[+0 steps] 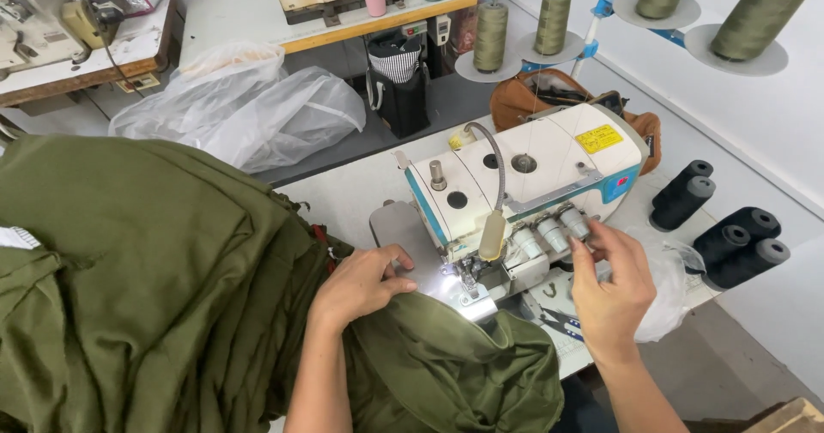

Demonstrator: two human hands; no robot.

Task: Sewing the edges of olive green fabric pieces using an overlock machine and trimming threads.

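Nearest to us, our left hand lies on the olive green fabric, its fingers bent and pressed down on the cloth just beside the lit needle area of the sewing machine. The same fabric falls toward us in folds, and a big pile of green cloth fills the left side. Our right hand is raised at the front of the machine, the fingers drawn together near the round tension knobs; we cannot tell if they pinch a thread. The white machine with blue edges stands on a pale surface, and a bendable lamp arm curves over it. To the right of it, dark thread cones lie on their side. Behind the machine we see a brown bag and olive thread cones upright on a stand. Further away there is a clear plastic bag on the floor, a black bag, and other sewing tables.
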